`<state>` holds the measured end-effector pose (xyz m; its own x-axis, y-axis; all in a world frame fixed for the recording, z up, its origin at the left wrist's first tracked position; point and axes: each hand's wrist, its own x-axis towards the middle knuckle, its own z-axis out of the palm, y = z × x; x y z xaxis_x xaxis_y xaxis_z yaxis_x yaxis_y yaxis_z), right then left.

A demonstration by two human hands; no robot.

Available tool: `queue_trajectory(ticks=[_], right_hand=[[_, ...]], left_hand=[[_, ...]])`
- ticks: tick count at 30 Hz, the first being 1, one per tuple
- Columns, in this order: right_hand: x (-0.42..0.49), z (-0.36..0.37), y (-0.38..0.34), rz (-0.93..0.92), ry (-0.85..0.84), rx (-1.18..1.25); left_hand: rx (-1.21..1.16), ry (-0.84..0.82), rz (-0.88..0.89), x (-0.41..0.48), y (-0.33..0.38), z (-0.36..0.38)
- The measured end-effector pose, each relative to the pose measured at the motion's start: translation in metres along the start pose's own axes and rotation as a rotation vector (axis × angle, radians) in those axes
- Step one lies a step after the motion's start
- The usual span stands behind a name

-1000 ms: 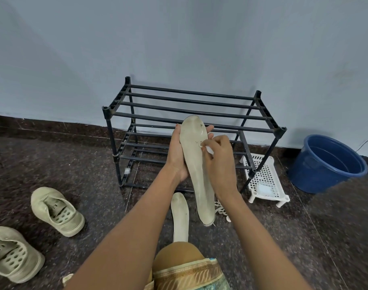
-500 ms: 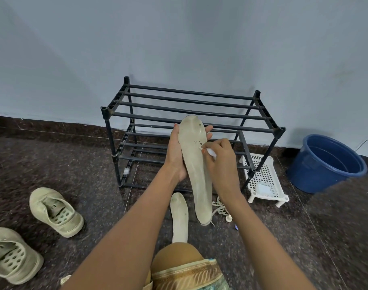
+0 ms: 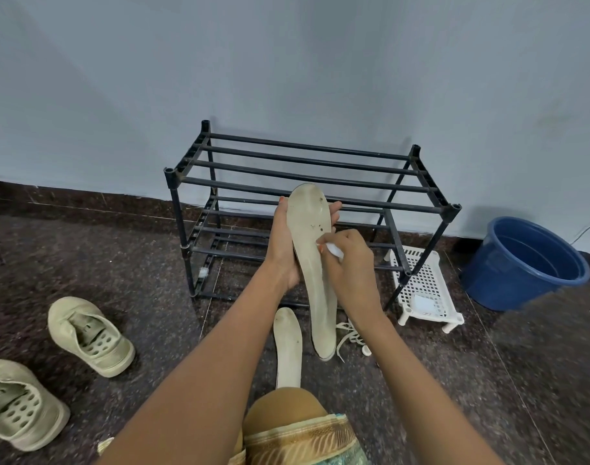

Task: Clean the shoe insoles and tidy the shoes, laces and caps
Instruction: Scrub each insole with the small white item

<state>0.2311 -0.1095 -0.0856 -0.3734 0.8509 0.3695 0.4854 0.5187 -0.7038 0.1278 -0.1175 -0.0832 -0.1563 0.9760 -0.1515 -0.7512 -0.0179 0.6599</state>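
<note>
- The insole (image 3: 312, 263) stands upright before the rack (image 3: 307, 179), gripped from behind by your left hand (image 3: 281, 250).
- Your right hand (image 3: 349, 263) pinches a white wipe (image 3: 333, 251) against its face, below dark specks.
- You're mid-cleaning, I judge; next, rub up toward those specks, bracing firmly.
- The second insole (image 3: 288, 347) lies on the floor, laces (image 3: 350, 333) beside it, shoes (image 3: 88, 333) well left.

Floor (image 3: 85, 256) was dark speckled polished stone, rack (image 3: 307, 162) matt black tubing, bucket (image 3: 508, 283) glossy blue plastic, insole (image 3: 315, 263) matt, smudged.
</note>
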Motion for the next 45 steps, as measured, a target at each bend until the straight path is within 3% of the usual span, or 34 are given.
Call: queue_trajectory(ticks=[4, 7, 12, 20, 29, 37, 45], right_hand=[[-0.008, -0.006, -0.007, 0.033, -0.057, 0.160], [-0.010, -0.007, -0.009, 0.009, -0.096, 0.133], [0.000, -0.011, -0.005, 0.076, -0.007, 0.073], [-0.025, -0.003, -0.024, 0.044, -0.126, 0.200], [-0.006, -0.005, -0.012, 0.083, -0.026, 0.115], [-0.025, -0.001, -0.024, 0.080, -0.116, 0.202], [0.002, 0.002, -0.023, 0.087, -0.023, 0.125]], left_hand=[[-0.012, -0.014, 0.007, 0.001, -0.001, 0.000], [-0.002, -0.015, 0.011, 0.001, -0.002, 0.001], [-0.009, -0.018, -0.001, 0.002, -0.004, 0.002], [-0.105, -0.002, 0.034, 0.007, -0.003, -0.002], [-0.036, 0.028, 0.017, 0.010, -0.005, -0.003], [-0.087, 0.005, 0.015, 0.010, -0.004, -0.004], [0.037, -0.035, -0.061, 0.007, -0.008, -0.002]])
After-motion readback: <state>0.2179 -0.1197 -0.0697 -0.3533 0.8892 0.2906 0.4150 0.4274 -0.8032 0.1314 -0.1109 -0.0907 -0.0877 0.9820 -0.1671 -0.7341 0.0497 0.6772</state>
